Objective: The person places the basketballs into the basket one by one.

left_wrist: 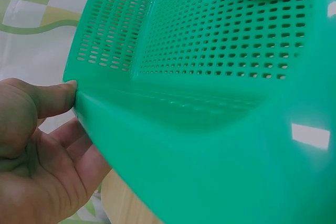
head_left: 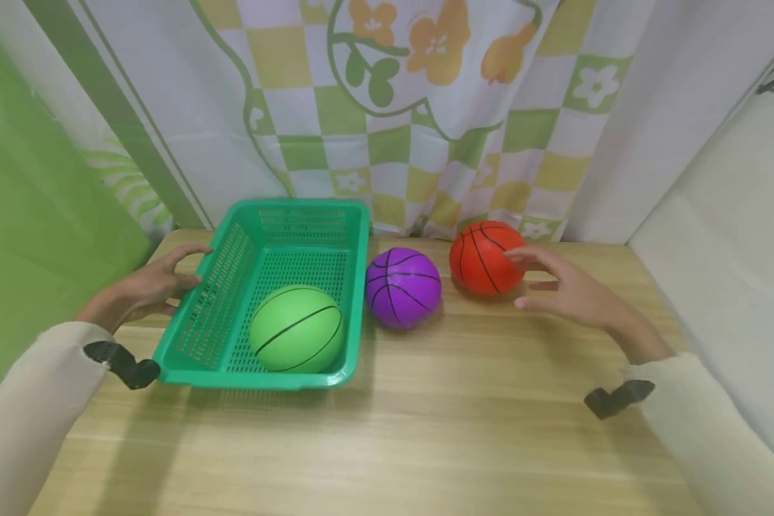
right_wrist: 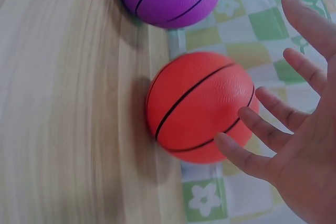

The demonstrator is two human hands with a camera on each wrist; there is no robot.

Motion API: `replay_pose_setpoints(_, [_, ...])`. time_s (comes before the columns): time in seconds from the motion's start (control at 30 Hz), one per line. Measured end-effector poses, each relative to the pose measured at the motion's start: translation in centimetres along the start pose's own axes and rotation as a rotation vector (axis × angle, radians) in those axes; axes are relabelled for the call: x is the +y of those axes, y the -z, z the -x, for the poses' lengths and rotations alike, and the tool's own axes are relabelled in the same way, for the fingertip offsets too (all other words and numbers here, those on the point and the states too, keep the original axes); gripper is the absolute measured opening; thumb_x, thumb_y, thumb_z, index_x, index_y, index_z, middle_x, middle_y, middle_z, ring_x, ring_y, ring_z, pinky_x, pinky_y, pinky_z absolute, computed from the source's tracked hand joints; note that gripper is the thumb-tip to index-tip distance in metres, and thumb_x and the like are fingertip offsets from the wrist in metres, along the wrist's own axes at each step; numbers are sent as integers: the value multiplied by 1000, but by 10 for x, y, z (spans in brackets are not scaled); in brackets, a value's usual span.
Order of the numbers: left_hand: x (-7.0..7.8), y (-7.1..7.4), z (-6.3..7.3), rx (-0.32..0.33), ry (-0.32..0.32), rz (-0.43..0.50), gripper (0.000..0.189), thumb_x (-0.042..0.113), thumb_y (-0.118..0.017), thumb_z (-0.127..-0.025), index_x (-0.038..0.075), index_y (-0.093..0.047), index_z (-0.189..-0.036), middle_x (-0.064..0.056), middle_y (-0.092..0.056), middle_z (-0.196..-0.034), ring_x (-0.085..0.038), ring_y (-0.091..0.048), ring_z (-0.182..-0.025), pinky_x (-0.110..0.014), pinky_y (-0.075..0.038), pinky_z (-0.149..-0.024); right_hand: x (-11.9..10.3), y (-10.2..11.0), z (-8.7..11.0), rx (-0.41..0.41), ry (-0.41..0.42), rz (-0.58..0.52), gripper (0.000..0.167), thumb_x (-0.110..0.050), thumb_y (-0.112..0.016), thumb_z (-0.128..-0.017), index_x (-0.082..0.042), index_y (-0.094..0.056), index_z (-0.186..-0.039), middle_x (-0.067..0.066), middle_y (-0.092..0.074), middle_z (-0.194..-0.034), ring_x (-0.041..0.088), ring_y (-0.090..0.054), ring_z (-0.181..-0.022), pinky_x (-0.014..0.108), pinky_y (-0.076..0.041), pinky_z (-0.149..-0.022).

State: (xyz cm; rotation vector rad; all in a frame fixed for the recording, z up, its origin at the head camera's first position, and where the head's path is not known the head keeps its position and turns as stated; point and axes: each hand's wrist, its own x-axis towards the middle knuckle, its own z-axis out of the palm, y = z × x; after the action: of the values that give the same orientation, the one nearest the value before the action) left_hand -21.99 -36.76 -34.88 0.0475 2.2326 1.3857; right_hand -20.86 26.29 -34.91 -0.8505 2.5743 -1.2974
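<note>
A green plastic basket [head_left: 355, 301] with slotted walls stands on the table at left of centre, holding a light green ball [head_left: 297, 328]. My left hand [head_left: 158, 281] pinches the basket's left rim; in the left wrist view the thumb [left_wrist: 55, 99] lies at the edge while the other fingers pass under the rim. Just right of the basket sits a purple ball [head_left: 403, 288] with black lines. Farther right, by the curtain, is a red ball [head_left: 486, 258]. My right hand [head_left: 570, 290] hovers at its right side with fingers spread, holding nothing; in the right wrist view the fingertips overlap the red ball.
A checked curtain [head_left: 393, 143] hangs along the back edge of the wooden table [head_left: 438, 430]. Green fabric [head_left: 45, 201] borders the left side and a pale wall panel [head_left: 742, 193] the right. Dark wrist mounts [head_left: 619, 398] are strapped on both sleeves.
</note>
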Motion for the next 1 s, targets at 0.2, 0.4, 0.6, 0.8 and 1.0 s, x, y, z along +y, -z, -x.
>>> replay_pose_setpoints(0.2, [-1, 1, 1, 10, -1, -8, 67, 5, -36, -108, 16, 3, -161, -43, -33, -142, -42, -57, -116, -54, -53, -88, 12, 2, 9, 16, -41, -20, 69, -5, -76, -89, -4, -41, -148, 18, -45, -144, 37, -43, -129, 23, -52, -89])
replay_pose_setpoints(0.4, [-1, -1, 0, 15, 0, -10, 66, 7, -38, -108, 16, 1, -161, -41, -39, -140, -41, -57, -116, -54, -53, -88, 25, 4, 16, 36, -66, -18, 70, -3, -76, -89, -1, -39, -148, 18, -42, -147, 28, -44, -127, 18, -50, -88])
replay_pose_setpoints(0.6, [0, -1, 1, 15, 0, -3, 66, 6, -38, -108, 16, 1, -160, -42, -38, -140, -44, -56, -118, -55, -53, -88, 38, 7, 19, 61, -105, -18, 77, -2, -74, -89, 0, -29, -152, 25, -37, -147, 44, -42, -128, 45, -53, -93])
replay_pose_setpoints(0.8, [-2, -1, 0, 10, 0, 11, 66, 5, -38, -108, 17, 1, -161, -43, -33, -142, -46, -53, -120, -54, -53, -88, 45, 6, 21, 9, -142, -76, 88, -3, -75, -89, -7, -18, -156, 27, -20, -156, 56, -27, -135, 70, -42, -94])
replay_pose_setpoints(1.0, [-2, -1, -1, 13, -8, 21, 66, 5, -38, -108, 17, -1, -161, -42, -35, -141, -41, -57, -116, -53, -54, -87, 51, 6, 20, -2, -162, -76, 95, -6, -76, -89, -12, -12, -158, 26, -10, -159, 58, -21, -137, 70, -42, -93])
